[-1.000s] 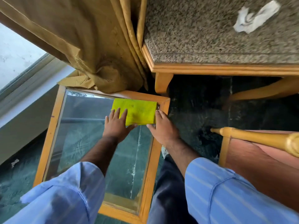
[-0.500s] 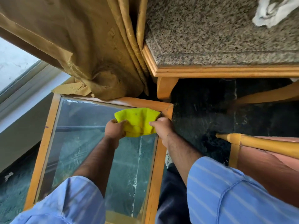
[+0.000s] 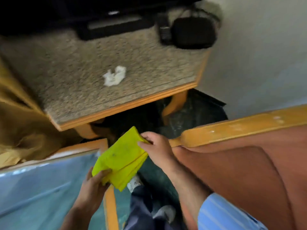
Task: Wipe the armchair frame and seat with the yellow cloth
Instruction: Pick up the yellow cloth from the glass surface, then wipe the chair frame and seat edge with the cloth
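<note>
Lifted since the earlier frame: folded bright-yellow cloth (image 3: 121, 158), formerly bunched on the glass, now held in the air between both hands, with the view swung toward the armchair.

Item, far left: mustard-gold curtain (image 3: 20, 130), cut off by the edge.
Item: glass-topped low table with orange wooden frame (image 3: 86, 147); glass blurred, reflections only.
Item: left hand (image 3: 94, 185), closed on the cloth's lower corner, thumb on top.
Item: cloth, as above. Judged light, soft and limp, prone to sag or unfold; best taken across the folded stack rather than by a single layer.
Item: right hand (image 3: 157, 150), fingers pinching the cloth's upper edge, just beside the armrest tip.
Item: armchair with orange wooden armrest (image 3: 232, 128) and reddish-brown upholstery (image 3: 249, 176); seat and remaining frame out of view.
Item, above: speckled granite table top (image 3: 99, 72) bearing a crumpled white tissue (image 3: 114, 78); dark objects behind, too blurred to identify.
</note>
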`<action>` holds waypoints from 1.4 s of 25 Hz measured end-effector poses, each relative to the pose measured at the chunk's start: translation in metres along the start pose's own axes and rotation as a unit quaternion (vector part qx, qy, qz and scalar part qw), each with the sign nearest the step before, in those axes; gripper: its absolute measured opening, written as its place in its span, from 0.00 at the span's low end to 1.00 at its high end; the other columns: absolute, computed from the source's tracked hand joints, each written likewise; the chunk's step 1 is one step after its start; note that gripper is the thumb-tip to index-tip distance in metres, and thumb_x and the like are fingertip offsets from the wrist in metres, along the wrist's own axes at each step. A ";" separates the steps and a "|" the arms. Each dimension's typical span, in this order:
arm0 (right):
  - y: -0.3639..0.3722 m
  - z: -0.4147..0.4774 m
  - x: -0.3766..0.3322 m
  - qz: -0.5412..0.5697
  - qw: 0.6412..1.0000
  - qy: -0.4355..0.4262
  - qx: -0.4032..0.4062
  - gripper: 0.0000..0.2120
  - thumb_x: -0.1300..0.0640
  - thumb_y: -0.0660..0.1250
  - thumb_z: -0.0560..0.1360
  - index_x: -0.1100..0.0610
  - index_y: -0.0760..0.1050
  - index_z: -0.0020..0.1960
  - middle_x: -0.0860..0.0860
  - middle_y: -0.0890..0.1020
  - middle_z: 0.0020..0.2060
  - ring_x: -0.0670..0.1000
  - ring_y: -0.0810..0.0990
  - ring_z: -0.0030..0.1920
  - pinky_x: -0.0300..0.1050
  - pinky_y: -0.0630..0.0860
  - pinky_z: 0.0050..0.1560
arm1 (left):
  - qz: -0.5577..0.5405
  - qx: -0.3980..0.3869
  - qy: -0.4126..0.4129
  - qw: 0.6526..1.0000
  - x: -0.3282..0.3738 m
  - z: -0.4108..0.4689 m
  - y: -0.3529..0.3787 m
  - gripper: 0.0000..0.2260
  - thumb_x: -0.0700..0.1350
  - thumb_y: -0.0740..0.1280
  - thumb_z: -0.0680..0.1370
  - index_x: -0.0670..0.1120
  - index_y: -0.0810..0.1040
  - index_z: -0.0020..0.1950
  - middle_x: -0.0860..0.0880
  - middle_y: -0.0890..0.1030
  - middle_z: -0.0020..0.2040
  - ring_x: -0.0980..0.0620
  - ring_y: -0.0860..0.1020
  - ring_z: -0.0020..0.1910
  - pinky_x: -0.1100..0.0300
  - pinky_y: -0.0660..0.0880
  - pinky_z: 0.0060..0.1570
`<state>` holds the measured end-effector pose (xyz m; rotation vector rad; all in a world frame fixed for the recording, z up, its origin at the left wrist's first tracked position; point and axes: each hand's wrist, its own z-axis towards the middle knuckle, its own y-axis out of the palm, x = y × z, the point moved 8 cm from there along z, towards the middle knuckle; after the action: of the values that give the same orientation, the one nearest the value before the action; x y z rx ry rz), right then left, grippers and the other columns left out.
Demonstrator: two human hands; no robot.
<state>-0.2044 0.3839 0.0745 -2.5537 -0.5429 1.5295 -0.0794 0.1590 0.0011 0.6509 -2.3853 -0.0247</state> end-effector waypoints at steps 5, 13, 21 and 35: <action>-0.219 -0.072 -0.010 -0.022 0.975 -0.051 0.215 0.13 0.63 0.78 0.72 0.58 0.86 0.56 0.49 0.88 0.52 0.45 0.86 0.51 0.43 0.80 0.56 | 0.092 -0.198 0.071 0.973 0.042 -0.057 0.200 0.27 0.40 0.78 0.68 0.47 0.79 0.66 0.42 0.86 0.59 0.41 0.85 0.57 0.43 0.83 0.52; -0.343 -0.096 0.018 -0.332 0.904 -0.015 0.270 0.14 0.52 0.76 0.74 0.52 0.81 0.58 0.53 0.87 0.49 0.57 0.85 0.51 0.51 0.81 0.48 | 0.470 -0.103 0.235 0.845 0.038 -0.055 0.353 0.10 0.50 0.77 0.74 0.58 0.80 0.52 0.51 0.86 0.45 0.45 0.85 0.48 0.46 0.82 0.48; -0.376 -0.087 0.061 -0.389 0.852 -0.068 0.345 0.29 0.41 0.69 0.77 0.56 0.73 0.72 0.58 0.77 0.68 0.62 0.72 0.72 0.61 0.72 0.70 | 0.652 -0.206 0.555 0.474 0.003 -0.060 0.391 0.28 0.49 0.66 0.79 0.40 0.69 0.77 0.39 0.69 0.78 0.40 0.65 0.79 0.48 0.60 0.78; -0.590 -0.085 0.110 -0.512 0.699 0.008 0.499 0.27 0.42 0.47 0.86 0.57 0.70 0.74 0.53 0.76 0.73 0.56 0.65 0.79 0.57 0.61 0.78 | 0.707 -0.306 0.629 0.102 -0.068 -0.033 0.433 0.32 0.48 0.60 0.79 0.44 0.56 0.83 0.43 0.59 0.84 0.39 0.61 0.81 0.39 0.61 0.75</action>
<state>-0.2274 0.9791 0.1886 -1.0438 -0.6732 0.8976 -0.2077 0.5748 0.0648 -1.5963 -0.1325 0.2438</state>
